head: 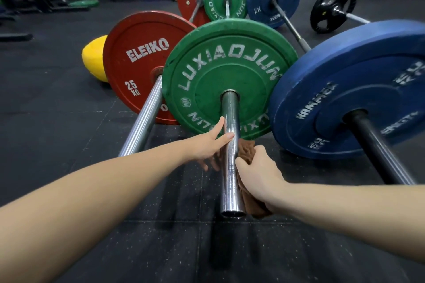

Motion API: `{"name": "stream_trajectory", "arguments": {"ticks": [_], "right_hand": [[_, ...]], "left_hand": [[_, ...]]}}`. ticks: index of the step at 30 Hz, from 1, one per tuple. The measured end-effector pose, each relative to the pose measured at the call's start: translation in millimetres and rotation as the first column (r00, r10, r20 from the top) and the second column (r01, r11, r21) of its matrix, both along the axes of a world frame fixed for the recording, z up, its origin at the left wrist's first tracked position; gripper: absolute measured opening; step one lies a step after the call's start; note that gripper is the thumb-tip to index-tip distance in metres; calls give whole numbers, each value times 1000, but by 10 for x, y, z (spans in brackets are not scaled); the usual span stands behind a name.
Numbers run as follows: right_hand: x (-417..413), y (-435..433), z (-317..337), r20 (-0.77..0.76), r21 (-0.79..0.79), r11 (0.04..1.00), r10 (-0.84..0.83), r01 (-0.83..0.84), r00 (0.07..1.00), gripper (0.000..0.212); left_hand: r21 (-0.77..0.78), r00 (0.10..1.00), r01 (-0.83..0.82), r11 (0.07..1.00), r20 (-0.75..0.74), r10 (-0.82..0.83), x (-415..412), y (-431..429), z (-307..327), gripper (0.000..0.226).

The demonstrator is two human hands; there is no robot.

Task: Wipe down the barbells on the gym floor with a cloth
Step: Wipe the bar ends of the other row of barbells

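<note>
One bar point(230, 174) under our cloth point(248, 150): right hand point(257, 173) grips cloth, left hand point(207, 145) loose, touching bar; other bars point(143, 125) likely left.

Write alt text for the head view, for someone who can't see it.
A right hand holds a brown cloth against the right side of a chrome barbell sleeve jutting from a green plate, while the left hand touches the sleeve's left side. A red plate and a blue plate flank that plate on the floor.
</note>
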State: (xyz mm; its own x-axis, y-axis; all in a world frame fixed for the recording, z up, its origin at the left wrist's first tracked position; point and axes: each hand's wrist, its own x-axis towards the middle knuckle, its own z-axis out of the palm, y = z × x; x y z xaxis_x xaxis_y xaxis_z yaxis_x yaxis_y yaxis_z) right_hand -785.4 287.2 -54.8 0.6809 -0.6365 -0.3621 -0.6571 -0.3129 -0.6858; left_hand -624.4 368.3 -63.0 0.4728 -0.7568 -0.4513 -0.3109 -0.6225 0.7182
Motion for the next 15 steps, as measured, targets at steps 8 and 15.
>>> {"name": "stream_trajectory", "arguments": {"ticks": [8,15], "right_hand": [[-127,-122,238,45,-74,991,117,-113,992,21],[712,-268,629,521,453,892,-277,14,807,21]], "left_hand": [[83,987,8,996,162,-21,2,58,-31,78],[-204,826,-506,838,-393,403,-15,-57,202,95]]}}
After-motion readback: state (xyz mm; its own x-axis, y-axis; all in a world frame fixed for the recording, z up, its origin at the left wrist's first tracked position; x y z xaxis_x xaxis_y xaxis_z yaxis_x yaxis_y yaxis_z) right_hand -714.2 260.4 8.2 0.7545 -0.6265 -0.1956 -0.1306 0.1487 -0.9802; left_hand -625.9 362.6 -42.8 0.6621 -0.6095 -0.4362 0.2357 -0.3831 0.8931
